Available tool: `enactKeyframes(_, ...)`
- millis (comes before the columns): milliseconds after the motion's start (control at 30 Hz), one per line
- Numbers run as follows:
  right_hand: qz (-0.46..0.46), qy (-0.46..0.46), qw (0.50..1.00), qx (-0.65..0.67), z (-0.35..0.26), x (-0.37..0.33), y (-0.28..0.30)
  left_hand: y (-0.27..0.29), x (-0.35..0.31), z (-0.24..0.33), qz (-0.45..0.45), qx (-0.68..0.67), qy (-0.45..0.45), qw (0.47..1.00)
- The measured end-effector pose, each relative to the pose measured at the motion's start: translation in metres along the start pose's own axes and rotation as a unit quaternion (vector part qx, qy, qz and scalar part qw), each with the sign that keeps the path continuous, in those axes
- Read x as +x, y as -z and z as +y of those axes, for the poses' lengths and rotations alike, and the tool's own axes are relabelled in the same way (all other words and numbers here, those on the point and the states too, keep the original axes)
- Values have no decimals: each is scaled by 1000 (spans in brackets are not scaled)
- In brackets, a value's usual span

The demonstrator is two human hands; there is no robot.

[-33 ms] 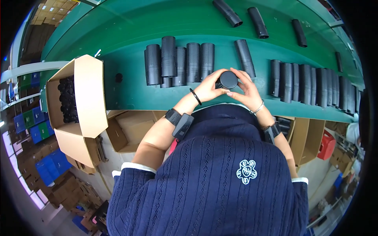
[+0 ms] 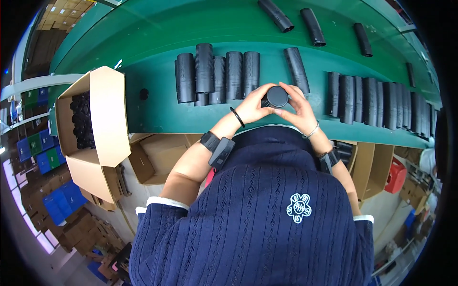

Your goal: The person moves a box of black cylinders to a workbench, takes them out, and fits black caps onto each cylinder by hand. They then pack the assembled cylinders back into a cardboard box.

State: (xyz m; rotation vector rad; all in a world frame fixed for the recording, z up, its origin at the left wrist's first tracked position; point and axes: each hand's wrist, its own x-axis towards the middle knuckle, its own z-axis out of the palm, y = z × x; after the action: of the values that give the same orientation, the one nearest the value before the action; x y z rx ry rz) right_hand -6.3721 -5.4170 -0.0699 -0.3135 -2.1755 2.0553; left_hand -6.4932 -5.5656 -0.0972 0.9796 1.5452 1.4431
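Both my hands are wrapped round one black plastic tube with a round, flat cap (image 2: 277,97) facing up. My left hand (image 2: 255,104) grips its left side and my right hand (image 2: 299,110) its right, thumbs meeting on the near side. The tube's lower part is hidden beneath the cap and fingers. Just beyond my right hand, a single black ribbed tube (image 2: 296,70) lies on the green table. To the left of my hands lies a group of similar tubes (image 2: 234,75), one of them resting on top of the others.
A long row of black tubes (image 2: 370,102) lies at the right of the green table (image 2: 157,117). Several more tubes (image 2: 312,27) are spread over the green surface at the back. An open cardboard box (image 2: 110,117) with small black parts (image 2: 83,120) stands at the left.
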Motion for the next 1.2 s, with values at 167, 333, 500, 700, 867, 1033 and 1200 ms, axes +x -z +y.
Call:
enactKeyframes(167, -21, -12, 998, 57, -1, 2, 2, -2, -1, -8, 10, 24, -12, 1000)
enactKeyframes(333, 26, -43, 995, 86, 5, 5, -3, -14, 0, -11, 25, -67, -19, 997)
enactKeyframes(500, 34, -45, 992, 110, 7, 4, -4, -20, -2, -6, 36, -188, 36, 981)
enactKeyframes(700, -28, -111, 953, 279, 10, 7, 4, -12, -6, -6, -10, -57, 8, 998)
enactKeyframes(867, -38, -87, 976, 197, 7, 5, 3, -12, -6, -1, 35, -38, -13, 999)
enactKeyframes(1033, 33, 15, 998, -59, -6, 0, -15, -9, -5, 1, 70, 119, -59, 989)
enactKeyframes(1200, 61, 13, 983, -172, -6, 0, -17, -6, -4, 1, 59, 126, -48, 989)
